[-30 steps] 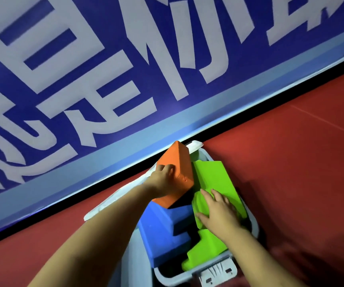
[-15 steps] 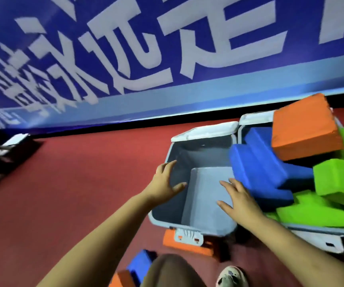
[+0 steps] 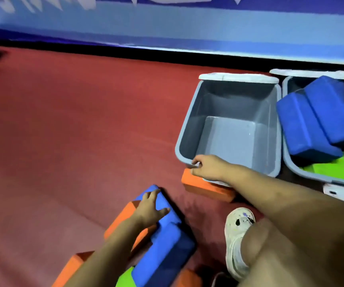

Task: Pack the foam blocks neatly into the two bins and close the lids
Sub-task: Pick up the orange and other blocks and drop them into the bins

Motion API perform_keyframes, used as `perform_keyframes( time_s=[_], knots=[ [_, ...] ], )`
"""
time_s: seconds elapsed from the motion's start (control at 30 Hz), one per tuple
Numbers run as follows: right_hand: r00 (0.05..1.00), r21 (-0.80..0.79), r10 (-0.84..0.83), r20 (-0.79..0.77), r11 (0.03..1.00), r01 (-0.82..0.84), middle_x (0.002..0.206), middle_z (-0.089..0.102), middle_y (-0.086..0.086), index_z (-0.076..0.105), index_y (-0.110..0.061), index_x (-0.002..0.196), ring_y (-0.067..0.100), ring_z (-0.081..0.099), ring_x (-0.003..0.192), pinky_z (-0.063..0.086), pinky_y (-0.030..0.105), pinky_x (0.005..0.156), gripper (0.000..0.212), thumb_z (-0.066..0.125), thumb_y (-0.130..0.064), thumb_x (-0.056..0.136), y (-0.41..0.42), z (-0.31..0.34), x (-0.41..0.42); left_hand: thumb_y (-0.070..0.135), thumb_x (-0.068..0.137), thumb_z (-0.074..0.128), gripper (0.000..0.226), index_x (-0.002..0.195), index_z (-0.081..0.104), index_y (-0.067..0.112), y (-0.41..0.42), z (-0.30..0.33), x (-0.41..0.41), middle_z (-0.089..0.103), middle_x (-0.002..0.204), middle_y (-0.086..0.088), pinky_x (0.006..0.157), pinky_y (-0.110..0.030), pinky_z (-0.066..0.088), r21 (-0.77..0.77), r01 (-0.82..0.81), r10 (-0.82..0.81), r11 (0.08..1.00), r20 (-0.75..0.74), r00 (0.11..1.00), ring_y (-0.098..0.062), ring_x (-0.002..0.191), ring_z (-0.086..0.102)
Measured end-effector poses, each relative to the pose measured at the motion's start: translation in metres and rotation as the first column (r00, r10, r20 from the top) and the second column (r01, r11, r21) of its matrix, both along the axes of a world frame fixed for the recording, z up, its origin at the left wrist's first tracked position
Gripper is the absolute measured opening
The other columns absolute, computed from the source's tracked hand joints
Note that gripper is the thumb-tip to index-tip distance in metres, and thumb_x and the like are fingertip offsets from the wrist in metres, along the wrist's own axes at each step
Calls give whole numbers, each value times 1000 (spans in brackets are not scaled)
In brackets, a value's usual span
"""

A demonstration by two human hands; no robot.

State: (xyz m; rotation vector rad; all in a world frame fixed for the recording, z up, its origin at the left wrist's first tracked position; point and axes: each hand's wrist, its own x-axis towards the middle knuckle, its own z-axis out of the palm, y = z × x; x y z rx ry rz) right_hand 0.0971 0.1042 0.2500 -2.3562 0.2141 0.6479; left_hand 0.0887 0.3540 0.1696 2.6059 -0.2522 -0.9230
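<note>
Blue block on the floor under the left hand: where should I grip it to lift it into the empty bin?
Grip the blue block across its narrow far end, where the left hand already lies, coming from above. It lies flat and long, stepped on top, resting partly on orange blocks, so its side edges look exposed for fingers and thumb. The empty bin sits open nearby.

You find no readable text: only cropped white character bottoms on blue banner (image 3: 167,21) along wall.
</note>
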Motion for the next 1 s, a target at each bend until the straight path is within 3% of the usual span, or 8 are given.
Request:
perform_keyframes(
  time_s=[0.17, 0.3, 0.5, 0.63, 0.77, 0.87, 1.0],
  knots=[
    [982, -21, -5, -189, 1000, 1, 141, 47, 7, 38, -17, 142, 24, 48, 127, 38, 26, 103, 63, 62, -36, 88, 38, -65, -41, 41, 84, 68, 88, 151, 19, 12, 0, -32, -12, 27, 150, -15, 112, -29, 27, 96, 99, -89, 990, -103, 991, -28, 139, 31],
    [990, 67, -49, -134, 996, 58, 139, 49, 6, 40, -20, 141, 23, 50, 124, 39, 26, 99, 59, 62, -36, 89, 41, -66, -18, 40, 82, 70, 89, 150, 20, 12, -20, -51, -3, 26, 150, -15, 110, -30, 30, 95, 86, -70, 992, -162, 984, -30, 136, 36],
    [982, 143, -147, -119, 976, 163, 141, 48, 5, 39, -22, 141, 21, 46, 129, 37, 31, 106, 58, 61, -36, 89, 33, -77, 20, 29, 76, 76, 91, 148, 24, 9, -63, -95, 50, 30, 147, -13, 112, -36, 28, 84, 174, -170, 981, -58, 984, -32, 135, 34],
    [960, 112, -210, -186, 966, 233, 135, 54, 1, 42, -26, 139, 18, 51, 122, 36, 20, 90, 55, 61, -37, 89, 0, -80, 12, 28, 72, 79, 104, 152, 13, 20, -84, -128, 87, 12, 159, -1, 111, -44, 32, 141, 225, -221, 964, -43, 974, -28, 141, 27],
    [913, 106, -366, -182, 916, 388, 128, 58, 0, 44, -28, 137, 18, 56, 114, 39, 21, 89, 55, 63, -37, 87, -32, -77, 10, 23, 69, 81, 108, 152, 12, 22, -108, -152, 105, 19, 154, -1, 103, -45, 41, 103, 268, -266, 958, -35, 963, -29, 132, 41],
    [931, 156, -325, -166, 924, 350, 127, 57, -4, 41, -31, 139, 16, 55, 113, 36, 18, 84, 57, 63, -38, 87, -35, -71, 12, 22, 66, 78, 105, 149, 14, 24, -117, -165, 102, 24, 140, -8, 92, -44, 48, 126, 239, -243, 963, 21, 970, -35, 115, 50],
    [961, 127, -232, -152, 959, 252, 130, 54, -4, 39, -33, 139, 16, 54, 114, 38, 20, 87, 60, 66, -35, 85, -29, -67, 10, 23, 74, 70, 82, 143, 27, 20, -107, -166, 91, 26, 129, -11, 89, -47, 50, 243, 343, -372, 907, 81, 925, -35, 112, 42]
  ],
)
